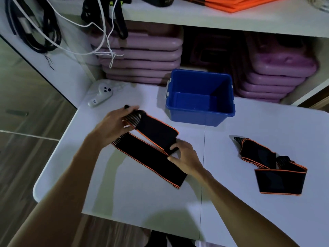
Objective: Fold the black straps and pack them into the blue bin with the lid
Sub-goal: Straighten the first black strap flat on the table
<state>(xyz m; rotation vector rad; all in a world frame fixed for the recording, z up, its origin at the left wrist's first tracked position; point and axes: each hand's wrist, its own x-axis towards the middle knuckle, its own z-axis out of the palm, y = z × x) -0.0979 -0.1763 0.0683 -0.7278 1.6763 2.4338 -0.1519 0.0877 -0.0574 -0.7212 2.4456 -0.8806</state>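
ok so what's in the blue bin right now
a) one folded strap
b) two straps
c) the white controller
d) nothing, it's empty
d: the blue bin shows only its bare floor, with no lid on it; one black strap lies on the table between the left hand and right hand, the second strap lies off to the right, and the white controller sits on the table's far left corner.

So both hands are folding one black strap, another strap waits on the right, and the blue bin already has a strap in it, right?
Not quite. The head view shows the blue bin empty. Both the left hand and right hand are folding one black strap, while another strap waits on the right.
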